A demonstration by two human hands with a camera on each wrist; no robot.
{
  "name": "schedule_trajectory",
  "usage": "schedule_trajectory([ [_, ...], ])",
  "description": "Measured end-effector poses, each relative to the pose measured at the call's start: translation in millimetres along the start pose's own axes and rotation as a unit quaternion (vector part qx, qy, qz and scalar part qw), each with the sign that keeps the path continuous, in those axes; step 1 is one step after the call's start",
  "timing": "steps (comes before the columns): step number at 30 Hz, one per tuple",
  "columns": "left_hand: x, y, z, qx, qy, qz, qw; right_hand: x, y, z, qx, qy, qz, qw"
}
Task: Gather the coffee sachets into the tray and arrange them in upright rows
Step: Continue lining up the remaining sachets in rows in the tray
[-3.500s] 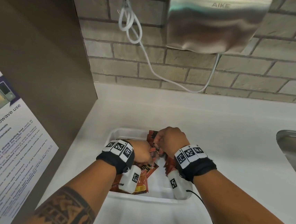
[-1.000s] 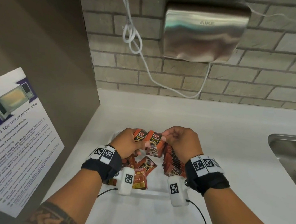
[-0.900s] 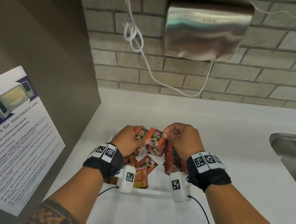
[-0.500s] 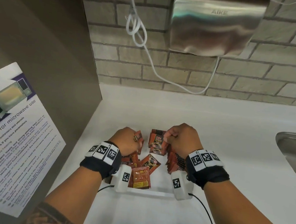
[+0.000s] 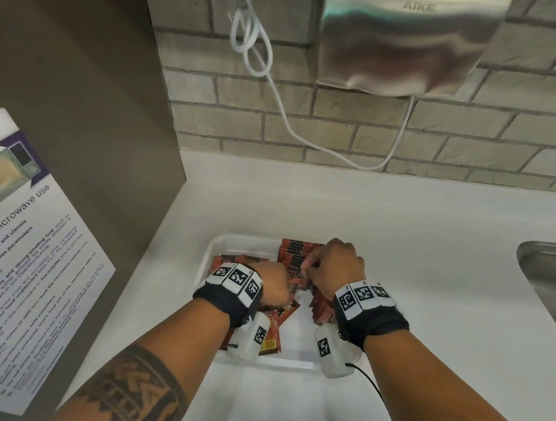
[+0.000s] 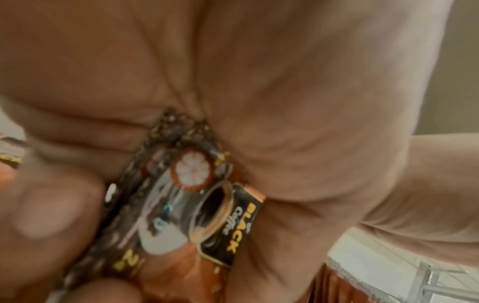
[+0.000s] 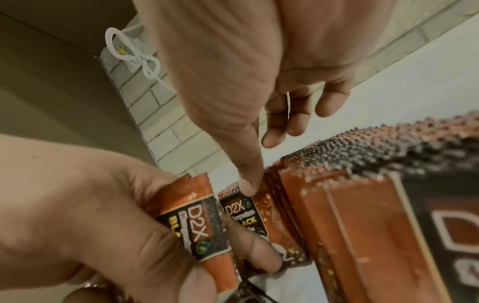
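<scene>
A shallow white tray (image 5: 289, 364) sits on the counter with red-brown coffee sachets in it. An upright row of sachets (image 5: 294, 251) runs along its right side, and loose sachets (image 5: 271, 340) lie flat at the left. My left hand (image 5: 273, 284) grips a D2X sachet (image 7: 197, 221) in curled fingers; its "BLACK" print (image 6: 181, 205) fills the left wrist view. My right hand (image 5: 332, 263) is over the upright row (image 7: 362, 205). Its thumb (image 7: 246, 184) presses the top of the front sachet (image 7: 241, 211), and its other fingers hang loose above the row.
A steel sink (image 5: 552, 270) is set into the white counter (image 5: 404, 222) at the right. A metal hand dryer (image 5: 408, 39) and a looped white cord (image 5: 251, 48) hang on the brick wall. A brown panel with a microwave notice (image 5: 11, 252) stands to the left.
Both hands have come down from above the tray into it. The right hand has set its sachets against the upright row and loosened its fingers. The left hand still holds a sachet.
</scene>
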State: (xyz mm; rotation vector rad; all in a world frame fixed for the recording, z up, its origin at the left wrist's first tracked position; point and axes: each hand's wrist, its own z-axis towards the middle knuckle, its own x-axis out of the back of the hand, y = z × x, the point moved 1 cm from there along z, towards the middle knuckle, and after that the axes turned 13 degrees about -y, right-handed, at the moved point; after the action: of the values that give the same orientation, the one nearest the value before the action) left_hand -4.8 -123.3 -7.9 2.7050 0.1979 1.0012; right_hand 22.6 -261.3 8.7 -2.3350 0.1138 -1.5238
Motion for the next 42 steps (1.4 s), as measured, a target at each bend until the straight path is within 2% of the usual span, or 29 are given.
schedule_trajectory([
  [6,-0.5,3.5,0.9,-0.001,-0.015,0.003,1.000,-1.8,2.6,2.3,0.008,0.001,-0.002,1.000],
  [14,2.0,3.0,-9.3,-0.007,-0.011,-0.018,1.000,3.1,6.6,0.2,0.047,0.018,0.047,0.998],
  [17,9.4,-2.5,-19.0,-0.011,-0.014,-0.067,0.998,9.1,11.1,-4.9,0.081,0.043,0.087,0.992],
  [19,12.4,-12.1,-21.7,-0.043,-0.024,-0.186,0.981,15.3,13.3,-13.1,0.120,0.048,0.125,0.984],
  [23,15.1,-22.9,-32.6,-0.171,-0.004,-0.418,0.892,23.9,8.6,-30.1,0.182,0.003,0.228,0.957],
  [25,15.8,-21.2,-37.5,-0.217,0.020,-0.442,0.870,26.3,5.8,-32.4,0.188,0.007,0.275,0.943],
  [29,14.7,-24.3,-38.9,-0.237,0.058,-0.449,0.860,32.4,2.8,-33.8,0.179,0.030,0.329,0.927],
  [30,13.7,-27.2,-38.3,-0.221,0.065,-0.431,0.872,34.2,3.2,-33.9,0.176,0.039,0.331,0.926],
  [31,12.7,-28.6,-39.8,-0.192,0.069,-0.382,0.901,36.0,3.8,-33.8,0.173,0.048,0.321,0.930],
  [33,8.4,-30.5,-41.8,-0.103,0.072,-0.178,0.976,39.4,5.4,-35.2,0.164,0.058,0.272,0.946],
  [34,4.6,-29.2,-41.8,-0.068,0.067,-0.069,0.993,40.6,6.6,-35.6,0.160,0.061,0.245,0.954],
  [36,-5.0,-23.9,-38.2,-0.042,0.038,0.051,0.997,40.6,9.1,-35.6,0.148,0.065,0.200,0.966],
  [42,-17.1,-10.2,-31.1,-0.031,-0.042,0.177,0.983,25.7,6.5,-29.9,0.110,0.008,0.118,0.987],
])
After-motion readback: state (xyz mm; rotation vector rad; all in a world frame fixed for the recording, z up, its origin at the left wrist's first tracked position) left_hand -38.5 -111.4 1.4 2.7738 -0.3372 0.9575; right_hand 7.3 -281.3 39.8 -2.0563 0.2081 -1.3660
